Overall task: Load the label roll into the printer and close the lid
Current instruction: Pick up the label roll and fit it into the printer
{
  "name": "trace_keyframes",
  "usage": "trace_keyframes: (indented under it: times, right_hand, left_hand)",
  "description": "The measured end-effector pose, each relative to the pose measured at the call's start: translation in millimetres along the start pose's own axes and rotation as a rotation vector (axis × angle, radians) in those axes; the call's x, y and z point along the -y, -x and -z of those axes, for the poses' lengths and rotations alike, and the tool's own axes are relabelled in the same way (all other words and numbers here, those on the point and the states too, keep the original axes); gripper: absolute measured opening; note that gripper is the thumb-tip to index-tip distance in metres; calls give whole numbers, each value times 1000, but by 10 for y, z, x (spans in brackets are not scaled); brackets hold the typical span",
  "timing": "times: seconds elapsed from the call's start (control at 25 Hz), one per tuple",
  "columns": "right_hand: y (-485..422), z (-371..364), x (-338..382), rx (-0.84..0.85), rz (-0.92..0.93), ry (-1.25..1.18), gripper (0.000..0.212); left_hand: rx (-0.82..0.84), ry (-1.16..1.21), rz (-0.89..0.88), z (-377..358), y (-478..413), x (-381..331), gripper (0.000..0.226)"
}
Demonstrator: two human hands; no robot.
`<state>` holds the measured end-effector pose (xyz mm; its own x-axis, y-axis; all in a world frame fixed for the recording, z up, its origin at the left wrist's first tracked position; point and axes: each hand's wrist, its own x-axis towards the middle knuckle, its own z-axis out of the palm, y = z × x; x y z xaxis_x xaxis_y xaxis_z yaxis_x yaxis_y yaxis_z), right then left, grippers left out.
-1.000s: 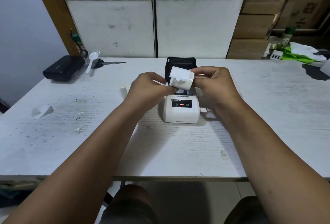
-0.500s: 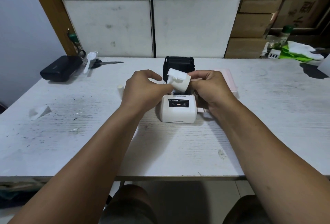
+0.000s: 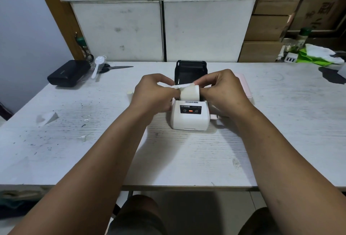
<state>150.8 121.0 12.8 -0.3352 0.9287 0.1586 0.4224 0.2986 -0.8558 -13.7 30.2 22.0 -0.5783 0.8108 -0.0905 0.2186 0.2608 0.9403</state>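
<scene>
A small white label printer (image 3: 189, 117) stands mid-table with its black lid (image 3: 191, 70) swung open and upright behind it. A red light glows on its dark front panel. The white label roll (image 3: 189, 92) hangs just above the printer's open bay, lying sideways. My right hand (image 3: 222, 89) grips the roll's right end. My left hand (image 3: 154, 92) pinches the loose paper tail at the roll's top left. The bay under the roll is hidden by my hands.
A pink flat object (image 3: 246, 86) lies right of the printer. At the back left sit a black case (image 3: 68, 73), a white plastic spoon (image 3: 97, 66) and scissors (image 3: 116, 68). White boxes (image 3: 162, 30) stand behind the table (image 3: 74, 150). Paper scraps (image 3: 46, 118) lie left.
The roll has come down from tilted in the air to level, just over the printer's bay. Both hands dropped with it, and my left fingers now pull the loose tail leftward.
</scene>
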Motion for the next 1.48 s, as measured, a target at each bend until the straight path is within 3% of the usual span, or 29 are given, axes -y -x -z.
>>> trace_keyframes:
  times: [0.36, 0.56, 0.8, 0.96, 1.12, 1.48]
  right_hand:
    - [-31, 122, 152, 65, 73, 207, 10]
    - [-115, 192, 102, 140, 7, 66, 23]
    - [-99, 274, 44, 234, -38, -62, 22]
    - [-70, 299, 2, 198, 8, -54, 21]
    - [6, 311, -35, 209, 22, -91, 8]
    - [33, 223, 8, 250, -104, -199, 28]
  left_hand:
    - [-2, -4, -95, -51, -16, 56, 16]
    - [-13, -9, -98, -67, 5, 58, 16]
    - [-44, -28, -107, -86, 9, 50, 18]
    - [-69, -60, -130, -90, 27, 52, 17]
    - [-72, -89, -137, -90, 50, 41, 19]
    - [-15, -49, -223, -60, 99, 37, 8]
